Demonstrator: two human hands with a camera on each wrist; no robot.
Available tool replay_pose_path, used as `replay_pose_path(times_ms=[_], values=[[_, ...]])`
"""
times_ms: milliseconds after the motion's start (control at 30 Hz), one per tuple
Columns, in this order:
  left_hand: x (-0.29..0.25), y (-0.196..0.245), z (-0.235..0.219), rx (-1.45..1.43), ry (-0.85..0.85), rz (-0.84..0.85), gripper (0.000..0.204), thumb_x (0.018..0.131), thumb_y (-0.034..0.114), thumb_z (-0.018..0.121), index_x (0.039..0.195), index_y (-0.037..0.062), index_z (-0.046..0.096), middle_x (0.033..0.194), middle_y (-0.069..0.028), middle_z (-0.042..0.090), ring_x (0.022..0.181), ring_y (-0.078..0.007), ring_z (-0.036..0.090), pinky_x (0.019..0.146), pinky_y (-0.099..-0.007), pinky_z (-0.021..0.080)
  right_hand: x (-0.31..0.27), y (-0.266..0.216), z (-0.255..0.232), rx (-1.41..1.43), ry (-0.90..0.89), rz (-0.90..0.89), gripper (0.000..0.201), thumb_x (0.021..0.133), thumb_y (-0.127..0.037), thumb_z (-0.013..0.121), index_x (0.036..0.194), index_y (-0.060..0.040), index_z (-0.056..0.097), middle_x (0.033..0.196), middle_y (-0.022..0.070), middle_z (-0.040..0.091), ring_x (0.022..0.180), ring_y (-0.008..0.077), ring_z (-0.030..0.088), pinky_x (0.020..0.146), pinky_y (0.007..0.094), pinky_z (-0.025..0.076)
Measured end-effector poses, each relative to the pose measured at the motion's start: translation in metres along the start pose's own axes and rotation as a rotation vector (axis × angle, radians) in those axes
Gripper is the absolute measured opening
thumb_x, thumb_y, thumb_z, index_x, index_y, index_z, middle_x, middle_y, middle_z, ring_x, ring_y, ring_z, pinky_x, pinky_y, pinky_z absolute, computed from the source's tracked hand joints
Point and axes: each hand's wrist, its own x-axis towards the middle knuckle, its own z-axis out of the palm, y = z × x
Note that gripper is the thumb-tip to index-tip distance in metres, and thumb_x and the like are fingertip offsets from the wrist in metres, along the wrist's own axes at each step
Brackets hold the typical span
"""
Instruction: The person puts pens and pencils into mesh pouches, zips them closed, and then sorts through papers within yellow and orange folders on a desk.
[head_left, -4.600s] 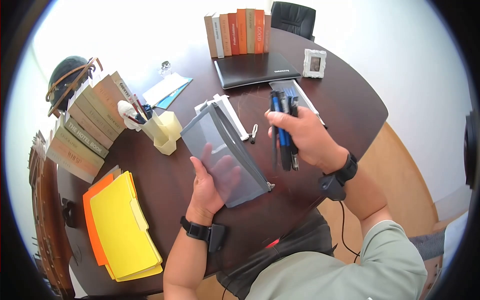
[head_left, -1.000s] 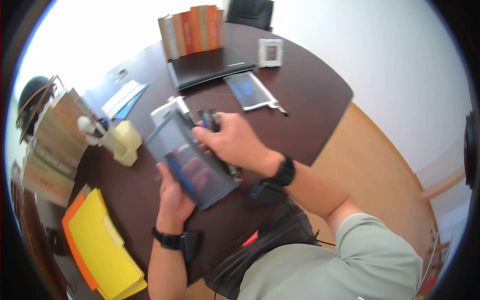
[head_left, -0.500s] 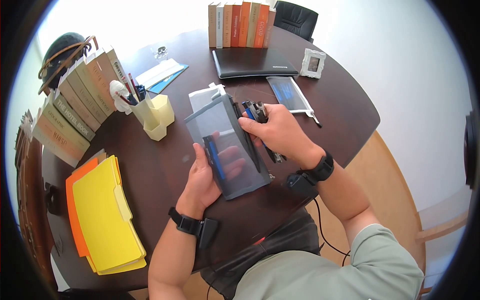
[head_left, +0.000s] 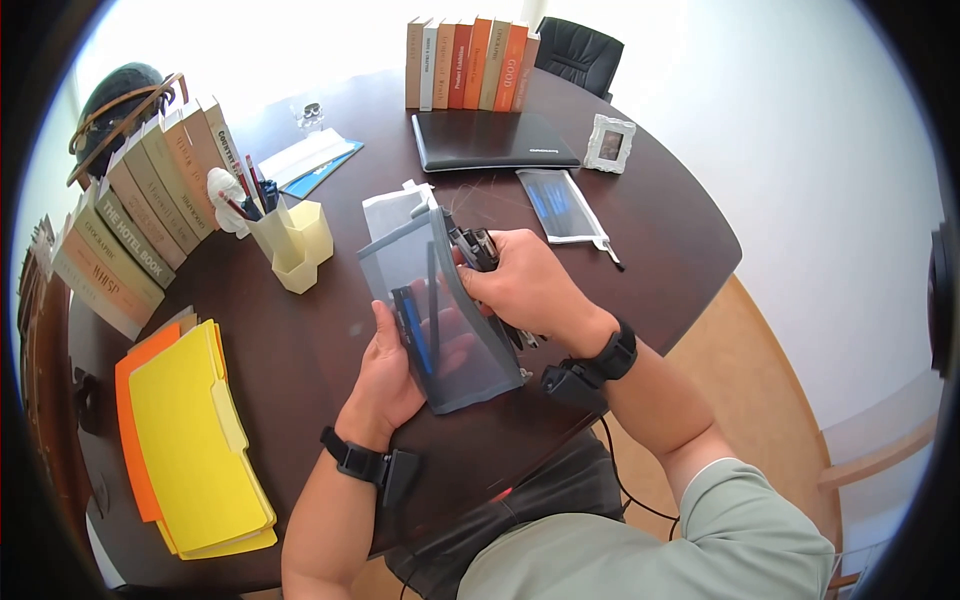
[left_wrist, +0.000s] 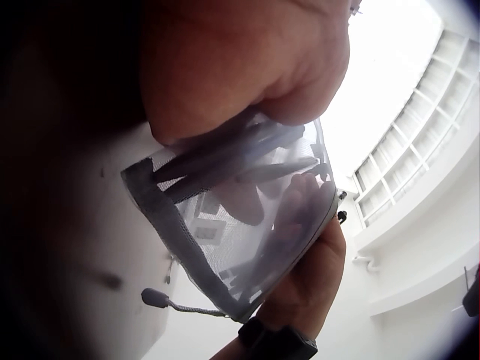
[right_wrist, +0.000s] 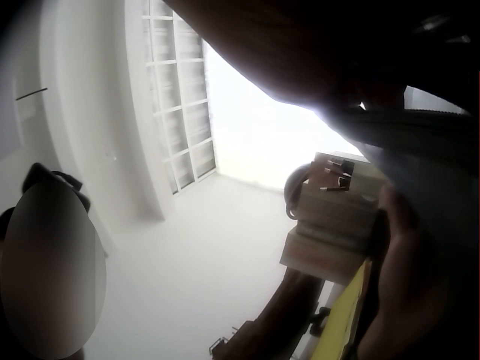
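Observation:
My left hand [head_left: 395, 370] holds a grey see-through mesh zip pouch [head_left: 470, 375], its fingers showing through the mesh behind and its thumb at the left side. Inside lie a blue-and-black pen [head_left: 414, 330] and a slim black pen [head_left: 433, 300]. My right hand [head_left: 525, 285] grips a bundle of several pens [head_left: 474, 247], right at the pouch's zip side. Its fingertips are partly hidden behind the zip edge. In the left wrist view the pouch [left_wrist: 199, 259] hangs with dark pens showing through, and a cord zip pull [left_wrist: 156, 298] dangles from its corner.
Beyond the pouch lie a white case [head_left: 395, 205] and a white-edged mesh pouch [head_left: 565, 205]. A laptop [head_left: 495, 140], picture frame [head_left: 610, 145] and book row [head_left: 470, 65] stand farther back. Left are a pen holder [head_left: 295, 245], more books [head_left: 140, 215] and yellow folders [head_left: 190, 430].
The pouch was empty 4.6 seconds ago; pens now lie in it. A black pen at the opening half a second ago is inside. My right hand has moved left, up against the pouch.

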Motion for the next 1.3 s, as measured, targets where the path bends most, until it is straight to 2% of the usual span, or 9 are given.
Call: replay_pose_path(times_ms=[200, 367, 533, 633, 800, 933, 1167, 1200, 1300], values=[[0.001, 0.000, 0.000, -0.013, -0.059, 0.031, 0.071, 0.104, 0.068, 0.022, 0.158, 0.0233, 0.036, 0.141, -0.0150, 0.060, 0.120, -0.0306, 0.063, 0.102, -0.0458, 0.054, 0.004, -0.006, 0.005, 0.049, -0.020, 0.028, 0.022, 0.094, -0.017, 0.071, 0.099, 0.0041, 0.071, 0.076, 0.0050, 0.069, 0.064, 0.0095, 0.064, 0.059, 0.0268, 0.054], [-0.001, 0.002, -0.002, -0.033, 0.018, 0.059, 0.069, 0.104, 0.067, 0.026, 0.158, 0.0247, 0.037, 0.141, -0.0160, 0.058, 0.119, -0.0326, 0.064, 0.101, -0.0470, 0.056, 0.011, -0.005, 0.008, 0.102, 0.035, 0.044, 0.026, 0.097, -0.021, 0.071, 0.102, 0.0044, 0.069, 0.080, 0.0044, 0.069, 0.068, 0.0104, 0.066, 0.061, 0.0268, 0.056], [-0.001, 0.004, -0.003, -0.047, 0.079, 0.086, 0.067, 0.105, 0.067, 0.025, 0.156, 0.0254, 0.039, 0.135, -0.0158, 0.060, 0.116, -0.0340, 0.065, 0.098, -0.0475, 0.057, 0.029, 0.011, -0.004, 0.476, 0.162, 0.097, 0.029, 0.099, -0.027, 0.073, 0.110, -0.0010, 0.066, 0.092, 0.0047, 0.064, 0.072, 0.0145, 0.071, 0.060, 0.0247, 0.056], [-0.001, 0.005, -0.001, -0.052, 0.103, 0.098, 0.067, 0.105, 0.067, 0.024, 0.155, 0.0251, 0.041, 0.132, -0.0149, 0.061, 0.115, -0.0342, 0.066, 0.097, -0.0474, 0.057, 0.047, 0.024, -0.015, 0.692, 0.267, 0.087, 0.030, 0.097, -0.027, 0.077, 0.111, -0.0021, 0.066, 0.092, 0.0029, 0.060, 0.072, 0.0144, 0.069, 0.061, 0.0249, 0.056], [0.001, 0.006, -0.001, -0.071, 0.141, 0.104, 0.066, 0.105, 0.066, 0.023, 0.153, 0.0250, 0.042, 0.129, -0.0139, 0.062, 0.114, -0.0346, 0.066, 0.097, -0.0475, 0.057, 0.080, 0.079, -0.023, 1.080, 0.294, 0.186, 0.036, 0.095, -0.031, 0.078, 0.109, -0.0016, 0.064, 0.087, 0.0016, 0.058, 0.088, 0.0152, 0.067, 0.071, 0.0232, 0.059], [0.001, 0.006, -0.001, -0.061, 0.181, 0.108, 0.066, 0.105, 0.067, 0.024, 0.154, 0.0254, 0.042, 0.127, -0.0140, 0.063, 0.114, -0.0350, 0.066, 0.097, -0.0480, 0.056, 0.081, 0.099, -0.014, 1.152, 0.301, 0.298, 0.044, 0.095, -0.037, 0.078, 0.116, -0.0035, 0.059, 0.085, 0.0020, 0.059, 0.085, 0.0145, 0.066, 0.072, 0.0226, 0.058], [0.005, 0.002, -0.008, -0.054, 0.212, 0.114, 0.066, 0.105, 0.068, 0.027, 0.154, 0.0267, 0.041, 0.126, -0.0136, 0.064, 0.114, -0.0358, 0.065, 0.097, -0.0496, 0.056, 0.074, 0.107, -0.023, 1.246, 0.228, 0.233, 0.047, 0.096, -0.044, 0.074, 0.116, -0.0048, 0.057, 0.085, 0.0008, 0.058, 0.079, 0.0103, 0.059, 0.068, 0.0227, 0.052], [0.005, 0.002, -0.008, -0.061, 0.216, 0.113, 0.066, 0.105, 0.068, 0.027, 0.155, 0.0270, 0.041, 0.126, -0.0134, 0.064, 0.114, -0.0357, 0.065, 0.096, -0.0495, 0.056, 0.073, 0.106, -0.023, 1.182, 0.226, 0.222, 0.049, 0.098, -0.047, 0.070, 0.118, -0.0040, 0.058, 0.086, -0.0005, 0.055, 0.076, 0.0084, 0.053, 0.066, 0.0225, 0.049], [0.008, 0.000, -0.010, -0.060, 0.217, 0.117, 0.065, 0.105, 0.068, 0.027, 0.155, 0.0286, 0.040, 0.126, -0.0121, 0.064, 0.113, -0.0347, 0.065, 0.095, -0.0481, 0.055, 0.067, 0.096, -0.024, 1.162, 0.209, 0.218, 0.051, 0.099, -0.049, 0.068, 0.120, -0.0032, 0.060, 0.085, -0.0023, 0.050, 0.074, 0.0076, 0.049, 0.067, 0.0216, 0.048]])
